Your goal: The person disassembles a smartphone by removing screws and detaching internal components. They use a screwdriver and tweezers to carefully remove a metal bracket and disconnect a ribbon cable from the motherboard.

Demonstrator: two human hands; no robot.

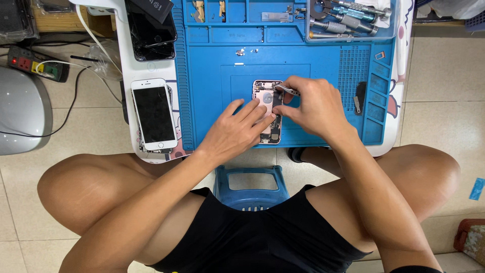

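Pale tiled floor [444, 96] surrounds a blue stool [251, 183] and a low white surface [151, 71] topped by a blue mat [212, 101]. Mid-mat lies an opened phone [268, 114]; the left hand [237, 130] rests spread fingers on it, and the right hand [313, 107] pinches tweezers [287, 90] over it. Beside the mat lies a white phone [154, 114]; farther off, a tray of screwdrivers [348, 17] and a power strip [35, 63].

Blue mat [212, 76], white phone [154, 114]

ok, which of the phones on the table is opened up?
The phone on the blue mat, under both hands: internals exposed. The white phone and black phone to its left lie screen-up.
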